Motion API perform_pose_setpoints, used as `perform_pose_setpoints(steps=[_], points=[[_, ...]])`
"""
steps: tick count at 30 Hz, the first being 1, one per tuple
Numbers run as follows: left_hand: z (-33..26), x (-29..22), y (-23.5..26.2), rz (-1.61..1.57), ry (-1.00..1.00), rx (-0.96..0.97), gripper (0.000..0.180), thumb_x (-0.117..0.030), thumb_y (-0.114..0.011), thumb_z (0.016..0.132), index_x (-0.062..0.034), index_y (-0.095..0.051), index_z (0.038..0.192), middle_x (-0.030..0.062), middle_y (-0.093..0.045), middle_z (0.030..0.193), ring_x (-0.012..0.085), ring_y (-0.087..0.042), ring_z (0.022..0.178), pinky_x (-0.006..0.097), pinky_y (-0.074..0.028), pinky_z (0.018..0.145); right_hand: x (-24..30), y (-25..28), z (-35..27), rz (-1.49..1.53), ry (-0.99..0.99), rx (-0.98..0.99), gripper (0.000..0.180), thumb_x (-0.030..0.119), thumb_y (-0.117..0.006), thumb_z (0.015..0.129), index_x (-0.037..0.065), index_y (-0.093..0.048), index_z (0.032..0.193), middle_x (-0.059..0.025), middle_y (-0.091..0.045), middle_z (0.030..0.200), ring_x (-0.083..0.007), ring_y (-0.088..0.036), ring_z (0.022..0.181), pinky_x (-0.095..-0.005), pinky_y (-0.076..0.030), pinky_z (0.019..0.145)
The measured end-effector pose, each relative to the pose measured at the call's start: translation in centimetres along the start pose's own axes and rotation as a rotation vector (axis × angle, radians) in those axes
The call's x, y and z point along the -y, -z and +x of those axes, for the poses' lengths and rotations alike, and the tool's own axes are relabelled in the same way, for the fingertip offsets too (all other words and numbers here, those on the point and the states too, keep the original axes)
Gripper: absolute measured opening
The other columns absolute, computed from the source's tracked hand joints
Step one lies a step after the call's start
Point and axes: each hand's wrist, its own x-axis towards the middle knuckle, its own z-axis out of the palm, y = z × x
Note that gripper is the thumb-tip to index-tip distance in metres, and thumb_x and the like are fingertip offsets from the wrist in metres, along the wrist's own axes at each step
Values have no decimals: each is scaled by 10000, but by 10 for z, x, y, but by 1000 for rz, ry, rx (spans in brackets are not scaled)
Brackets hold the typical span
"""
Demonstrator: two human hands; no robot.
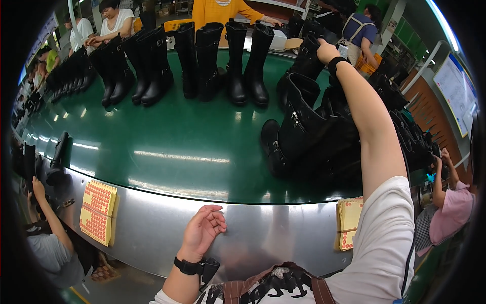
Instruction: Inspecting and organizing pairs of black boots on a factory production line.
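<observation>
My right arm stretches out to the far right of the table, where my right hand (328, 52) is closed on the top edge of a tall black boot (305, 61). The fingertips are partly hidden behind the wrist and the boot's shaft. Nearer to me stands a larger-looking black boot (296, 129) with buckles on its shaft and ankle, among several dark boots crowded under my arm. Over the metal front edge hovers my left hand (204, 228), palm turned inward, its fingers loosely curled and holding nothing.
Paired black boots (236, 66) stand along the far side of the green table (152, 126). A metal ledge (152, 218) runs along the front, with yellow printed card stacks (98, 213) on it. Co-workers stand across the table and on both sides.
</observation>
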Motion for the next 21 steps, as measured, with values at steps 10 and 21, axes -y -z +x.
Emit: perform_pose_setpoints(steps=[10, 21], points=[[0, 2, -1, 10, 3, 39, 281, -215, -444, 978, 16, -556, 1090, 137, -630, 856, 236, -617, 773, 347, -513, 717, -18, 24, 1, -14, 206, 100, 470, 438, -528, 909, 186, -561, 1304, -138, -603, 1264, -332, -556, 1185, -422, -431, 1002], [6, 10, 1, 76, -28, 62, 261, -211, -456, 987, 6, -556, 1092, 125, -623, 851, 231, -626, 781, 333, -542, 696, 0, 269, -192, -240, 273, -507, 261, 300, -641, 778, 59, -718, 844, -158, -697, 862, -317, -674, 839, -412, -517, 728]])
